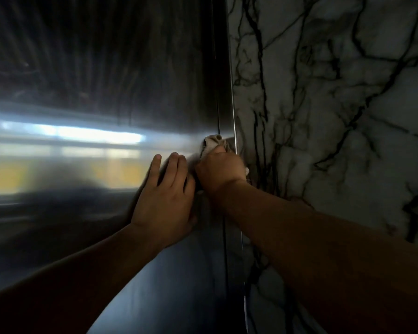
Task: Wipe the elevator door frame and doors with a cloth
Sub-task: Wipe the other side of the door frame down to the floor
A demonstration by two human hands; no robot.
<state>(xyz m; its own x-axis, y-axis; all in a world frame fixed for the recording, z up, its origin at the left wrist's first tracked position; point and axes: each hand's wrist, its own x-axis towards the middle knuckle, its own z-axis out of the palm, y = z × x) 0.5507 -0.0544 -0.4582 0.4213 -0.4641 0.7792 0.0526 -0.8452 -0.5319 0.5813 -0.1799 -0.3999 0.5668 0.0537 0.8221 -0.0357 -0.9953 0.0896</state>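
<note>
A brushed-steel elevator door (101, 88) fills the left half of the view and mirrors a bright band of light. Along its right edge runs the narrow metal door frame (228, 92). My right hand (221, 171) grips a bunched pale cloth (211, 142) and presses it against the frame at mid height. My left hand (165, 196) lies flat on the door just left of the right hand, fingers straight and pointing up. Most of the cloth is hidden inside my right fist.
A white marble wall (336, 116) with dark veins stands directly right of the frame. Both my forearms reach in from the bottom of the view.
</note>
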